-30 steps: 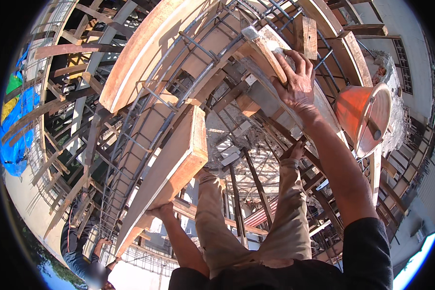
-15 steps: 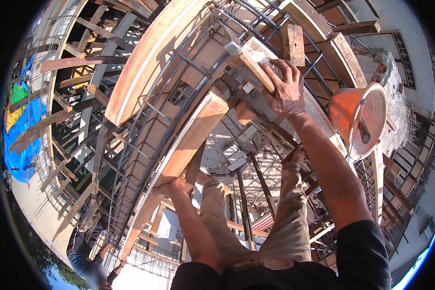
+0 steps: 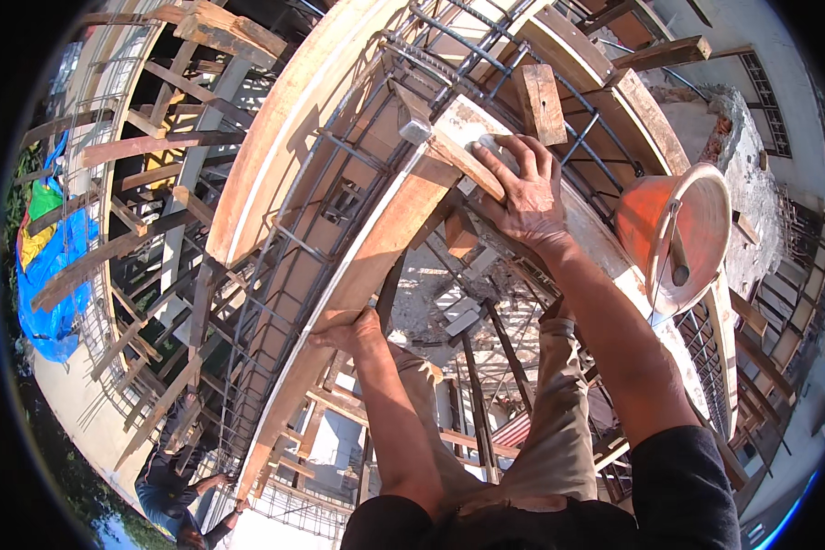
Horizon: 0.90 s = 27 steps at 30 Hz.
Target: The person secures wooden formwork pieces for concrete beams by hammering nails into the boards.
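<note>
My right hand (image 3: pixel 530 200) is closed round the wooden handle of a hammer (image 3: pixel 467 165), its fingertips against the end of a pale wooden form board (image 3: pixel 477 119). The hammer's metal head points left, over the bent rebar. My left hand (image 3: pixel 350 335) grips the lower edge of a long curved board (image 3: pixel 390 240) with a whitish top edge. This board slants from lower left up to the middle, and its far end lies beneath the hammer, close to the pale board. Whether the two boards touch, I cannot tell.
A rebar cage (image 3: pixel 289 247) runs beside the board, with another curved form board (image 3: pixel 275 137) beyond it. An orange bucket (image 3: pixel 646 225) stands at right. Below my legs are timber props and open drops. Another person (image 3: pixel 170 490) is at lower left, hands near the board's lower end.
The curved board has moved up and right with my left hand, its far end now under the hammer. The hammer, still in my right hand, appears slightly lower and further left.
</note>
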### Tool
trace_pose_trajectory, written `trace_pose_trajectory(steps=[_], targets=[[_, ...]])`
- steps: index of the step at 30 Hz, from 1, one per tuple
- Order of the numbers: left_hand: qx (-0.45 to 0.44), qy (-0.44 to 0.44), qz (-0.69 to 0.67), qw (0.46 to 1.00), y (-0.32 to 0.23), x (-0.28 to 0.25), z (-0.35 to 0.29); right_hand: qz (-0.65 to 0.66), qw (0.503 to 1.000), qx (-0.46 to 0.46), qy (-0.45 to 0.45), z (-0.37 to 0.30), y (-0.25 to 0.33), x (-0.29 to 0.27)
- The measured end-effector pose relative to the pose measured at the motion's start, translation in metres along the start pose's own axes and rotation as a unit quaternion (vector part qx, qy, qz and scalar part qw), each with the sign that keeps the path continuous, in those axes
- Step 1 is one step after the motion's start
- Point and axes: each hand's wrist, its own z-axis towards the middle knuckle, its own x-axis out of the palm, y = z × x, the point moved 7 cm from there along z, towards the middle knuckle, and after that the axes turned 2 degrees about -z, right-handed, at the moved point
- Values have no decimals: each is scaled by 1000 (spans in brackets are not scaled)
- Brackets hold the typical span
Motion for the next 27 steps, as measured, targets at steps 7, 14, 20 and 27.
trace_pose_trajectory(steps=[7,14,20,27], targets=[[50,29,11,998,-2,16,-41,27,999,30,-17,2,8,3],[8,140,17,990,-11,19,-43,-51,999,3,-16,0,6,14],[-10,189,3,982,-22,28,-56,-88,996,11,-1,2,15,22],[-42,125,-13,991,-2,9,-46,-142,990,12,11,6,10,27]])
